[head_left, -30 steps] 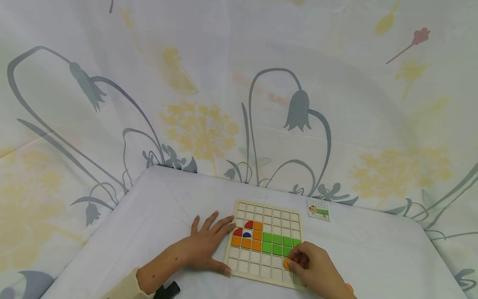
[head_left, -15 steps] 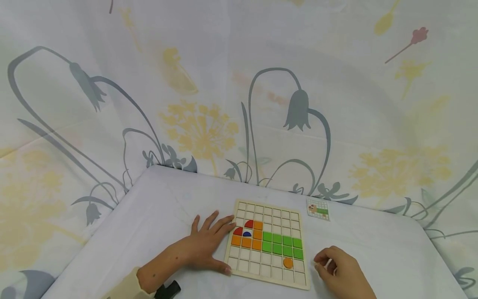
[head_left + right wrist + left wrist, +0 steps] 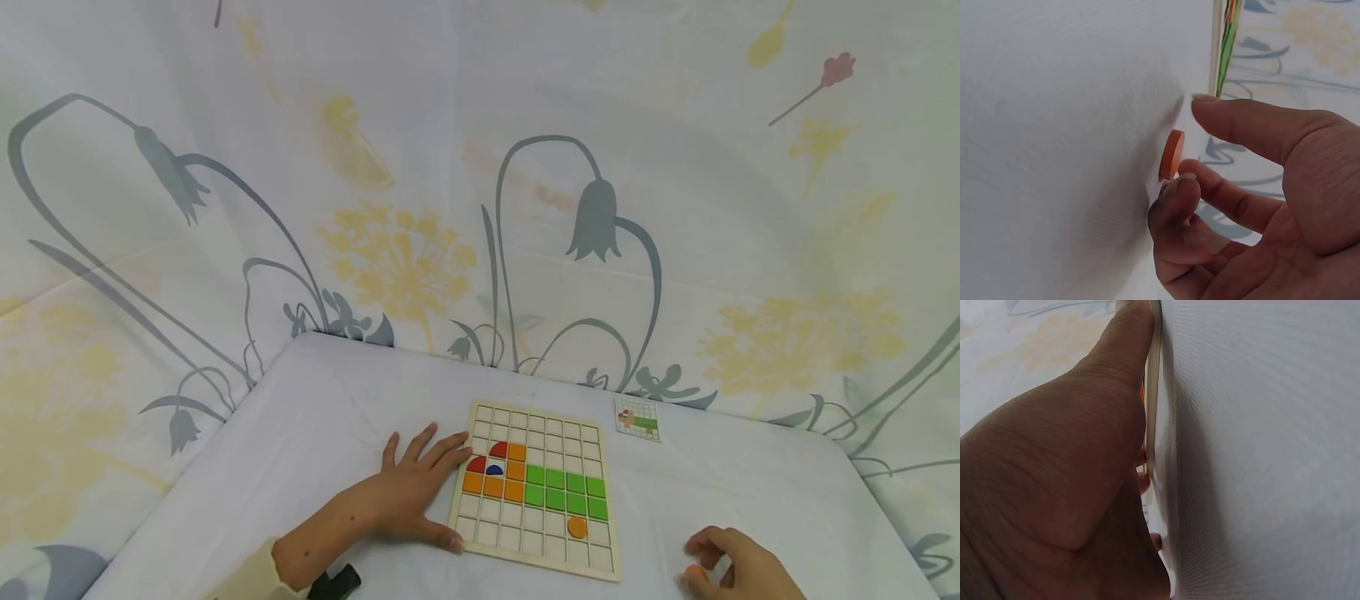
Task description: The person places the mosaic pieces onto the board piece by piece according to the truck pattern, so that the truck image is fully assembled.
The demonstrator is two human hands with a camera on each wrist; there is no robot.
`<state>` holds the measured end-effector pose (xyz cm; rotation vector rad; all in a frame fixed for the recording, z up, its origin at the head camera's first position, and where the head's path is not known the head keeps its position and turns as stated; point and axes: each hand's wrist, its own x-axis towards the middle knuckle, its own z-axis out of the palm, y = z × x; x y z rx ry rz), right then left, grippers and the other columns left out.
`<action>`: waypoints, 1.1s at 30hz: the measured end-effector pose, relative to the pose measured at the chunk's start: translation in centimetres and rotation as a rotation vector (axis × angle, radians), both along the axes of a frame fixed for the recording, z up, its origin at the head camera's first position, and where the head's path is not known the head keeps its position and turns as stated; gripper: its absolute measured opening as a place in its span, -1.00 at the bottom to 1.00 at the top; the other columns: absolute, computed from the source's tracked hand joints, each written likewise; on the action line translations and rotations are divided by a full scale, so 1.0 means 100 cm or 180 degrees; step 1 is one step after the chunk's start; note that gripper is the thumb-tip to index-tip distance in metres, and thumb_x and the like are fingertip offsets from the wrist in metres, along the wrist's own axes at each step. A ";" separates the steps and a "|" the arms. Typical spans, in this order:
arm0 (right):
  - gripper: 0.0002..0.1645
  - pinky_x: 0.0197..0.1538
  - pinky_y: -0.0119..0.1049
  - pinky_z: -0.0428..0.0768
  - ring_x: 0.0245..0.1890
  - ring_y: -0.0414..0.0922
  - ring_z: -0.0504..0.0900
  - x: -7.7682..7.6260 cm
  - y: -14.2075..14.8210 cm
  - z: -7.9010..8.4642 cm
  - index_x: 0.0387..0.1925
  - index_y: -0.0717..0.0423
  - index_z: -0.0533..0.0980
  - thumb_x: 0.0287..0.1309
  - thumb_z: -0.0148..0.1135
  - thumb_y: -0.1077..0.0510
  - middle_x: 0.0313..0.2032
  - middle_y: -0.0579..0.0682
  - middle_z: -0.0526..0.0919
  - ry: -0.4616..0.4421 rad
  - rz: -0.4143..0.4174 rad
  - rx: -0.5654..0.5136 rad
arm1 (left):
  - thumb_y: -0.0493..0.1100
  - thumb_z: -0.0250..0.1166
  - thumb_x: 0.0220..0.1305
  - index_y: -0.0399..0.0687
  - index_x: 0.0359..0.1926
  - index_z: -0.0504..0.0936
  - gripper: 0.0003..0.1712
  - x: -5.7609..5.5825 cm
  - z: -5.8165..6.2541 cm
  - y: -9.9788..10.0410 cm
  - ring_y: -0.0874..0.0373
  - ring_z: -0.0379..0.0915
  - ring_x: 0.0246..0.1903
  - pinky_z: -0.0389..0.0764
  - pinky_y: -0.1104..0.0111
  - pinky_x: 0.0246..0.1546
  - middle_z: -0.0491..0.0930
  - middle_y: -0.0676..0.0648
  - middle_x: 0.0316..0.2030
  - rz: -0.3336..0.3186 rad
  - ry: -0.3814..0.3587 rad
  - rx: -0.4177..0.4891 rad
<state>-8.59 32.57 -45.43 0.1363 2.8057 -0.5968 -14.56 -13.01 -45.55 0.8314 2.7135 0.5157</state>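
My left hand [image 3: 408, 500] lies with fingers spread at the left edge of a wooden grid board [image 3: 532, 540], fingertips and thumb touching its rim. On the board sit green square tiles [image 3: 555, 499], orange square tiles [image 3: 514, 471], two red quarter-round pieces [image 3: 498, 450], a blue half-round piece [image 3: 494, 470] and an orange disc [image 3: 577, 527]. To the right of the board, my right hand [image 3: 742, 571] is over a second orange disc [image 3: 1172, 155] on the table. In the right wrist view its curled fingers are close against that disc, while the thumb stands apart from it.
A small card [image 3: 637, 420] with a printed grid picture lies beyond the board's right corner. White cloth covers the table [image 3: 772, 492], and a flower-printed curtain [image 3: 420, 167] rises behind it. A black object [image 3: 337, 583] shows by the left wrist.
My right hand has let go of the orange disc on the board and moved right, to the second disc on the table. The left hand stays at the board's edge.
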 end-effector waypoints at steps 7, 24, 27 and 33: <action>-0.66 -0.37 -0.29 0.50 -0.44 -0.12 0.50 -0.001 -0.002 -0.007 -0.22 0.09 0.60 0.04 0.63 0.18 -0.36 -0.11 0.54 -0.0174 -0.0198 -0.0146 | 0.63 0.43 0.02 0.16 0.68 0.11 0.36 0.000 0.001 0.000 -0.30 -0.33 0.67 -0.24 -0.60 0.40 -0.10 0.03 0.71 0.0002 0.0010 -0.0010; -0.71 -0.42 -0.41 0.47 -0.51 -0.29 0.49 -0.009 -0.030 0.001 -0.32 0.07 0.50 0.18 0.54 0.18 -0.42 -0.10 0.53 -0.0156 0.0837 -0.1139 | 0.62 0.43 0.03 0.16 0.68 0.11 0.36 0.002 0.001 -0.001 -0.31 -0.33 0.67 -0.24 -0.59 0.40 -0.11 0.03 0.71 -0.0017 -0.0007 -0.0002; -0.76 -0.40 -0.41 0.51 -0.46 -0.33 0.50 -0.012 -0.049 0.006 -0.29 0.07 0.52 0.27 0.49 0.16 -0.39 -0.11 0.57 -0.0006 0.1063 -0.1425 | 0.63 0.43 0.03 0.17 0.68 0.10 0.36 0.001 0.001 -0.001 -0.30 -0.34 0.67 -0.25 -0.59 0.40 -0.11 0.04 0.71 -0.0012 0.0001 -0.0003; -0.88 -0.29 -0.40 0.64 -0.36 -0.33 0.61 -0.019 -0.093 0.010 -0.24 0.13 0.57 0.36 0.40 0.22 -0.29 -0.14 0.69 0.0392 0.1366 -0.1850 | 0.63 0.42 0.03 0.17 0.69 0.10 0.36 0.001 0.001 -0.001 -0.28 -0.35 0.67 -0.26 -0.58 0.41 -0.12 0.05 0.71 -0.0009 -0.0008 -0.0001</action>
